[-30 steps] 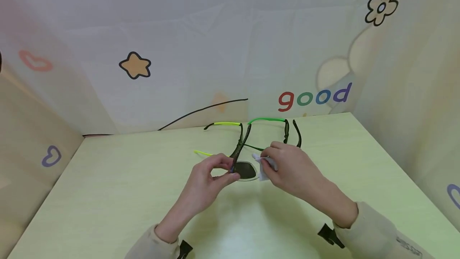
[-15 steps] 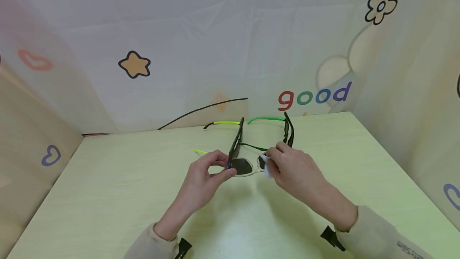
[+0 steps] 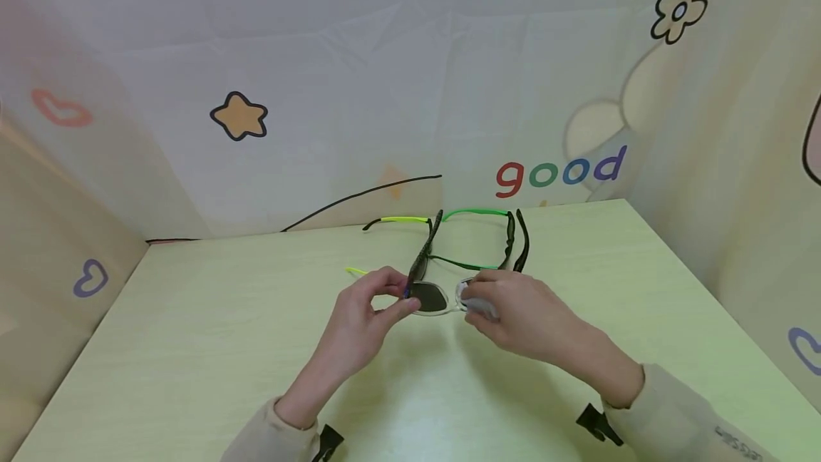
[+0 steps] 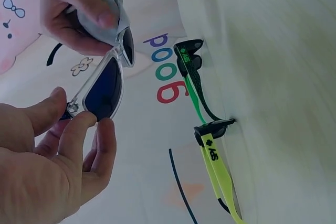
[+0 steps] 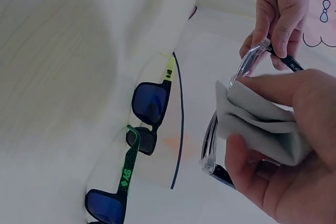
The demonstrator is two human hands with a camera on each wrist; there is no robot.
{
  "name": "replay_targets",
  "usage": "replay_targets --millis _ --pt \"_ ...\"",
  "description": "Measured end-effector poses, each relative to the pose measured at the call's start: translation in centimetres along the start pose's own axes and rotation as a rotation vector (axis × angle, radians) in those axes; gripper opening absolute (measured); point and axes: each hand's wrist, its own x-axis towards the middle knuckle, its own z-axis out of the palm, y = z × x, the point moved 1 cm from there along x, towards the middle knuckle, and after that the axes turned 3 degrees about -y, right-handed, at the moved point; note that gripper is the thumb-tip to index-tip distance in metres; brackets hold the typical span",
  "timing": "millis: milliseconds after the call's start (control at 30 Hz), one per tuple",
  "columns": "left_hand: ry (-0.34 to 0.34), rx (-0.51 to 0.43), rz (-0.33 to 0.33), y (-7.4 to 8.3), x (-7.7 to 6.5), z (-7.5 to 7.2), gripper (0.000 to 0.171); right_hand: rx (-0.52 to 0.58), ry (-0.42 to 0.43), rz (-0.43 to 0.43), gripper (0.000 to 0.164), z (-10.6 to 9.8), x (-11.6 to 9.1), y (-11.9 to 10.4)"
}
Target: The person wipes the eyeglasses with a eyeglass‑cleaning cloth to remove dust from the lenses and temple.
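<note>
My left hand pinches a pair of clear-framed sunglasses at one hinge corner, holding them above the table with their dark temples unfolded. A folded light grey cloth sits between the thumb and fingers of my right hand. In the right wrist view the cloth is wrapped over the lens on that side, so most of this lens is hidden. The other dark lens, nearer the left hand, shows bare.
Behind the hands lie two more sunglasses on the pale table: one with yellow temples, one with green temples. A printed curtain stands along the table's back edge.
The right hand with the cloth went from beside the clear frame onto its right lens. The sunglasses shifted and tilted slightly; the left hand keeps its hold.
</note>
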Motion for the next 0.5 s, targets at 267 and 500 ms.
replay_targets --millis 267,500 --pt "0.009 0.033 -0.022 -0.21 0.05 -0.19 0.013 -0.14 -0.038 -0.012 0.029 0.31 -0.19 0.32" --pt "0.0 0.038 -0.024 -0.26 0.02 -0.34 0.013 -0.314 0.04 -0.03 0.02 0.6 -0.51 0.4"
